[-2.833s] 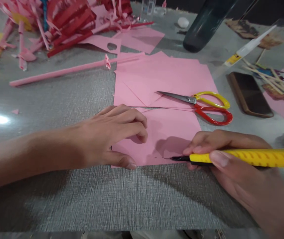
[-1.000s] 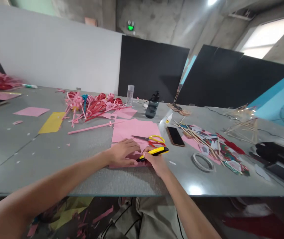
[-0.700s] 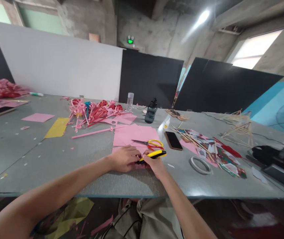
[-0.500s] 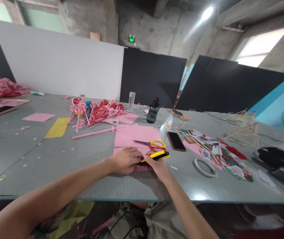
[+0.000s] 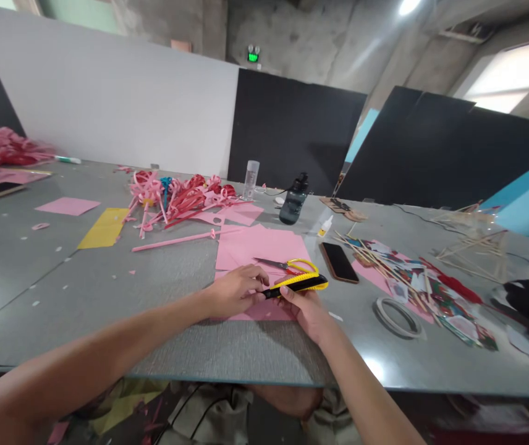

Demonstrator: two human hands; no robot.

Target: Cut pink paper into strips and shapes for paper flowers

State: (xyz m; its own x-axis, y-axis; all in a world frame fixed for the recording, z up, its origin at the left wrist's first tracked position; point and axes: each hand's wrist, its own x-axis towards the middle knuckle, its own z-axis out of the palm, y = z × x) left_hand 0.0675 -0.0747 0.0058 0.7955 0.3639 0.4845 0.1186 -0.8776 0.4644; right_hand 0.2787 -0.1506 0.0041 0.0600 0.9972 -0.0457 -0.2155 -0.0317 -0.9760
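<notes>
My right hand (image 5: pixel 305 308) is closed round a yellow and black utility knife (image 5: pixel 299 284), held just above a pink paper sheet (image 5: pixel 264 309) near the table's front edge. My left hand (image 5: pixel 235 289) is at the knife's front tip, fingers curled and pinching there. Whether it grips the tip or the paper is not clear. Both forearms reach in from the bottom of the view. Scissors (image 5: pixel 292 267) with yellow and red handles lie just behind my hands on a stack of pink sheets (image 5: pixel 258 246).
A black phone (image 5: pixel 338 262), glue bottle (image 5: pixel 324 227), dark water bottle (image 5: pixel 292 201), clear glass (image 5: pixel 251 179), wooden sticks (image 5: pixel 376 250), tape ring (image 5: pixel 398 309) and coloured scraps lie right. Pink and red paper strips (image 5: pixel 176 198), a yellow sheet (image 5: pixel 104 227) sit left.
My head lifted from a close look at the paper to a wide view of the table. The knife rose off the sheet, and my left hand moved from pressing the paper to the knife's tip.
</notes>
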